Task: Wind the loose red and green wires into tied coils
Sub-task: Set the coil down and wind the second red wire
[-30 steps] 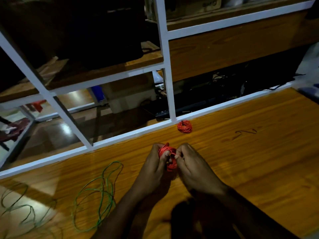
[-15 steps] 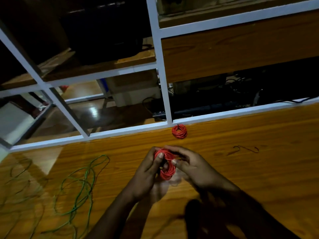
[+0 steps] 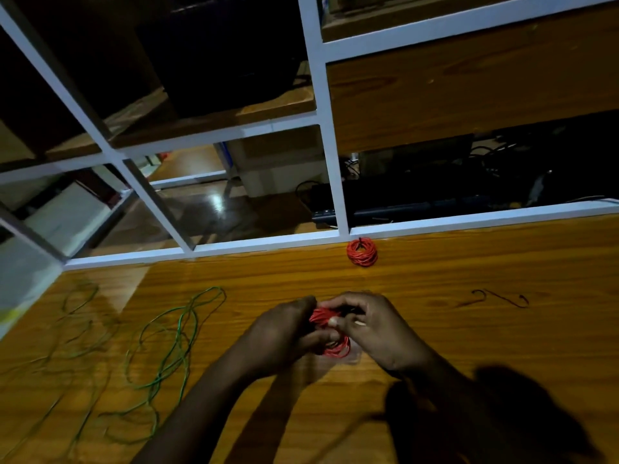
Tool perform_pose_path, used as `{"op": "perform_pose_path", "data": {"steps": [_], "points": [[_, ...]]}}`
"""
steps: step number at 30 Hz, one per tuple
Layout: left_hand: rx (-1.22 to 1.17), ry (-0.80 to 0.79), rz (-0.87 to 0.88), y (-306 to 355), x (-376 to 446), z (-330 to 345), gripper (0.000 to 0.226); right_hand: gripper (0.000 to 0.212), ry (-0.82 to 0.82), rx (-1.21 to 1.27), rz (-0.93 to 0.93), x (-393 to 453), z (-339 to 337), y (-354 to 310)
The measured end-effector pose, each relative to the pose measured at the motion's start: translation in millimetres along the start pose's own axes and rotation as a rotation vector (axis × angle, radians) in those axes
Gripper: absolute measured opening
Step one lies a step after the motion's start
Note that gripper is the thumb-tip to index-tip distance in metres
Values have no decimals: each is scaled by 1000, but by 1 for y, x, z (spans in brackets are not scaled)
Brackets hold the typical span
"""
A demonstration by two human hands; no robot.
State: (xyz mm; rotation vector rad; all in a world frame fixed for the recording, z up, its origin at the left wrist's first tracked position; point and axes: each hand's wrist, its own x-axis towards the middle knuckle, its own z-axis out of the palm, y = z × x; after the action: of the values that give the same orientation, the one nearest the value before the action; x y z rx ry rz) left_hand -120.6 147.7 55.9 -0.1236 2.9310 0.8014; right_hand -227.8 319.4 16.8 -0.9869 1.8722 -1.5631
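Note:
A small red wire coil (image 3: 330,333) is held just above the wooden table between both hands. My left hand (image 3: 286,333) grips its left side with thumb and curled fingers. My right hand (image 3: 371,324) pinches the coil's top with its fingertips. Most of the coil is hidden by the fingers. A second red coil (image 3: 362,252), tied with a dark tie, lies by the table's far edge. Loose green wire (image 3: 174,336) sprawls in loops on the table to the left.
Dark thin wire ties (image 3: 495,298) lie on the wooden table (image 3: 469,329) to the right. A white metal frame (image 3: 330,155) with shelves stands along the far edge. More green wire (image 3: 77,316) lies at the far left.
The coil has dropped a little lower in the hands and turned flatter; my right fingers have closed over its top. The view has shifted, so the green wire appears nearer the centre.

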Motion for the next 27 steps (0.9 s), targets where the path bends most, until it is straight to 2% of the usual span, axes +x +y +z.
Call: {"op": "perform_pose_path", "data": {"steps": [2, 4, 10, 13, 17, 21, 24, 27], "points": [[28, 7, -14, -1, 0, 1, 55, 16, 3, 92, 17, -1, -1, 0], [-81, 84, 10, 0, -1, 10, 56, 15, 73, 141, 1, -1, -1, 4], [-597, 407, -12, 26, 19, 51, 29, 5, 311, 252, -33, -7, -1, 9], [-745, 442, -24, 42, 27, 61, 29, 8, 312, 246, 13, -13, -13, 15], [-843, 328, -39, 57, 31, 59, 34, 8, 350, 242, 22, -17, -32, 15], [-868, 30, -145, 62, 33, 41, 41, 11, 399, 175, -7, -22, -46, 15], [-802, -135, -183, 62, 38, 19, 42, 14, 381, 138, 16, -29, -51, 16], [-591, -212, -141, 63, 42, 14, 34, 10, 319, 67, 29, -36, -51, 19]]}}
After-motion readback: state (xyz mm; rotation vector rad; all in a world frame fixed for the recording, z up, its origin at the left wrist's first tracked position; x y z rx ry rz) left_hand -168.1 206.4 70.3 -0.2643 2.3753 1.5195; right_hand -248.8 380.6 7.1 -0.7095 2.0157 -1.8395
